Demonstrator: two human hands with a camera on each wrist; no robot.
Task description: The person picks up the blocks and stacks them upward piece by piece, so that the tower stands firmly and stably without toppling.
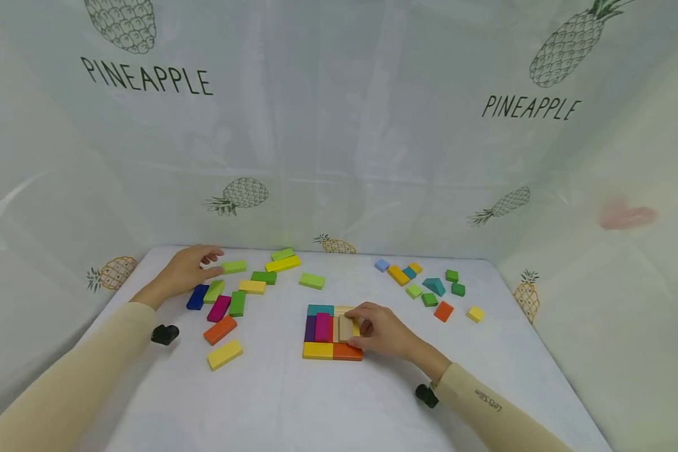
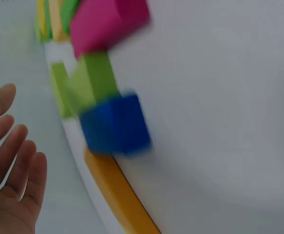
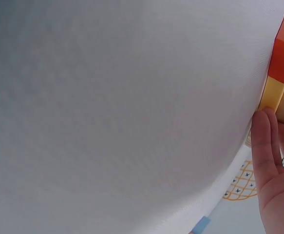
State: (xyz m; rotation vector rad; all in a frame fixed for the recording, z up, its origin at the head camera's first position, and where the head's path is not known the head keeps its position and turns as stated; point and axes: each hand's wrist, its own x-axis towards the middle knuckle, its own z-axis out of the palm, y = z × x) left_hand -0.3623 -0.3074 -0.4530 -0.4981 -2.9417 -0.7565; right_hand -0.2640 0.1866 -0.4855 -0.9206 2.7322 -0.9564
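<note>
Blocks (image 1: 322, 328) look wooden, smooth; tablecloth (image 1: 271, 402) matt; curtain (image 1: 339, 138) glossy, plastic-like.

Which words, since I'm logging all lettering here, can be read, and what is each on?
"PINEAPPLE": on the hanging cloth, upper left of the head view.
"PINEAPPLE": on the same cloth, upper right.
Right sleeve: dark lettering, too small to read surely.
Blocks: no readable text.
</note>
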